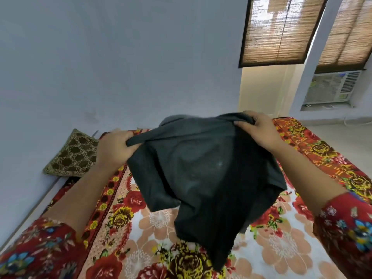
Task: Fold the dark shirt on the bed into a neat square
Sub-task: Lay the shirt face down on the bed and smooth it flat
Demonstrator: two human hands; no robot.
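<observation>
Left hand (pixel 114 147) grip, right hand (pixel 259 129) grip both clamped on dark shirt (pixel 201 178), raised above bed (pixel 124 218).

Shirt (pixel 201 178): thin matt dark cloth, soft, limp. Bedsheet (pixel 161 222): smooth floral printed cloth. Cushion (pixel 74 156): velvety fabric, embroidered pattern. Blinds (pixel 281 31): rough woven reed. Wall (pixel 100 57): smooth matt paint.

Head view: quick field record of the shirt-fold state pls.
shirt: dark shirt held up, unfolded, lower end draping onto the bed
left hand: left hand gripping one upper edge
right hand: right hand gripping the other upper edge
surface: floral bedsheet
nearby: patterned cushion against wall, left
fold progress: none visible
</observation>
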